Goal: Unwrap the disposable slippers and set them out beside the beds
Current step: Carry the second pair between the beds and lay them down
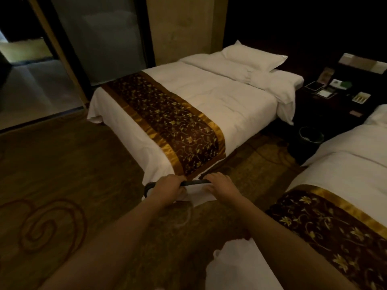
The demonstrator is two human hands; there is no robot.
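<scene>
Slippers (194, 192), white with a dark edge, sit pinched between your two hands just in front of the near corner of the bed (209, 97), over the patterned carpet (62, 185). Your left hand (167, 188) is curled closed around the slippers' left end, fingers wrapped over the dark rim. Your right hand (219, 185) lies on the right end with the fingers bent down over it; how firmly it clamps you cannot tell. A thin clear wrapper (186, 216) hangs below your left wrist. Under your right forearm is a white bag (236, 266). Well beyond your right hand, a dark waste bin (311, 137) stands between the beds; its contents are too dim to tell.
</scene>
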